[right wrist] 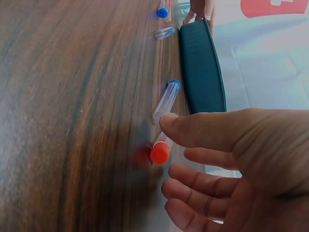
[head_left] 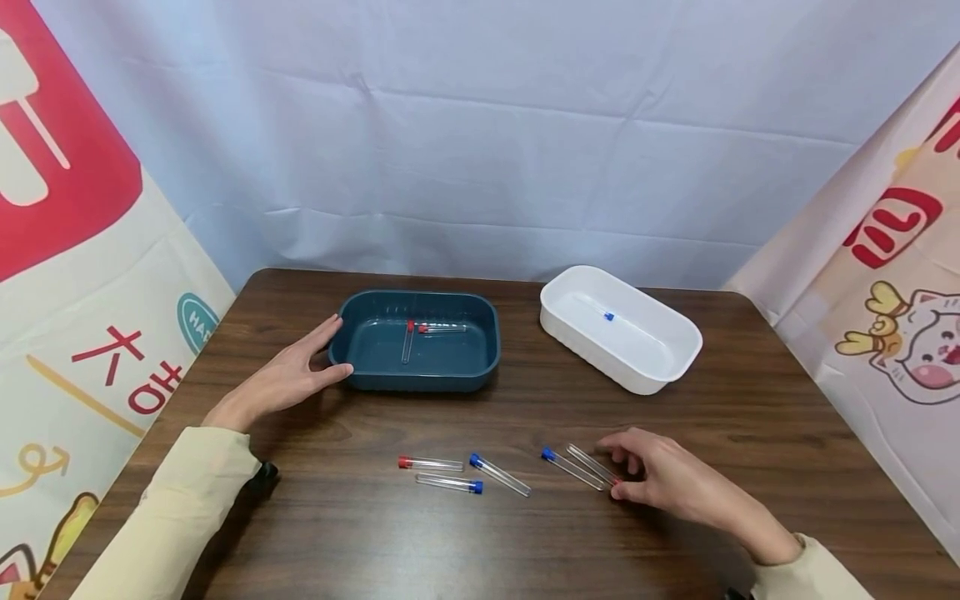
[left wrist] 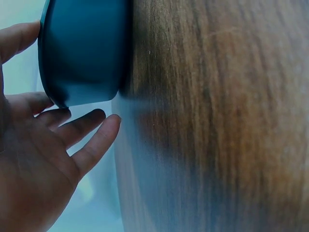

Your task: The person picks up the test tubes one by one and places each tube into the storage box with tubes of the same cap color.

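Note:
My left hand [head_left: 296,371] touches the left rim of a dark teal basin [head_left: 420,383] with thumb and fingers extended; the left wrist view has the fingers [left wrist: 99,142] spread at its corner. Two red-capped tubes [head_left: 407,343] lie inside that basin. On the table, my right hand [head_left: 667,475] is at a clear test tube with a red cap [right wrist: 160,152]. Its thumb and loosely bent fingers lie on either side of the cap, apart from each other. Close beside this tube lies a blue-capped test tube [head_left: 572,468].
Between the hands lie a red-capped tube [head_left: 435,464] and two blue-capped tubes, one angled [head_left: 501,475] and one nearly level [head_left: 450,483]. A white basin [head_left: 622,375] at the back right holds a blue-capped tube [head_left: 608,316]. A pale curtain [head_left: 480,150] hangs behind the table.

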A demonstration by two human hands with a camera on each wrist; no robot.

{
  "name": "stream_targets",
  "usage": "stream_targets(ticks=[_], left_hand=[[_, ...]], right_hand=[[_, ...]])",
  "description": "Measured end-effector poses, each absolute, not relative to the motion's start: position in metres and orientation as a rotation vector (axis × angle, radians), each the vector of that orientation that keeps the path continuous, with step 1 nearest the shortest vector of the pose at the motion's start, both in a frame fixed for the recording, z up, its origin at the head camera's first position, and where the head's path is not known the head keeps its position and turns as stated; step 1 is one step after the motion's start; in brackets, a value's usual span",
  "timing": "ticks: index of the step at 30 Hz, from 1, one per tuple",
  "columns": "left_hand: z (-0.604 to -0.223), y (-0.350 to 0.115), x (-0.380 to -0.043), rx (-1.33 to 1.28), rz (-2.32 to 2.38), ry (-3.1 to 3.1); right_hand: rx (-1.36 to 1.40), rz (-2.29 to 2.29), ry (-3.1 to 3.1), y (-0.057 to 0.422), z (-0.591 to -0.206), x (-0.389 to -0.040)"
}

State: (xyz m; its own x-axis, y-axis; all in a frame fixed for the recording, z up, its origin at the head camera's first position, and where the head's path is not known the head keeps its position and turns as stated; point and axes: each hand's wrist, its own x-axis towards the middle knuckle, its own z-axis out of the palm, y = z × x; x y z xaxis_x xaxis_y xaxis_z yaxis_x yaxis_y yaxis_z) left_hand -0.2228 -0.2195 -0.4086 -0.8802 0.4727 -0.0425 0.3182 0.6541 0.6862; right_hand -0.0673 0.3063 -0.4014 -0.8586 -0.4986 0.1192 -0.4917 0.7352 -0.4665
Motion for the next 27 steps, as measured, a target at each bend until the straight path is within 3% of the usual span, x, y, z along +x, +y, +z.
stream_targets(ticks=[27], left_hand=[[-0.410,-0.220,-0.223,0.646,1.051,2.652]], right_hand=[[-0.704,-0.769,2.850,0.305,-0.401,-0.086]])
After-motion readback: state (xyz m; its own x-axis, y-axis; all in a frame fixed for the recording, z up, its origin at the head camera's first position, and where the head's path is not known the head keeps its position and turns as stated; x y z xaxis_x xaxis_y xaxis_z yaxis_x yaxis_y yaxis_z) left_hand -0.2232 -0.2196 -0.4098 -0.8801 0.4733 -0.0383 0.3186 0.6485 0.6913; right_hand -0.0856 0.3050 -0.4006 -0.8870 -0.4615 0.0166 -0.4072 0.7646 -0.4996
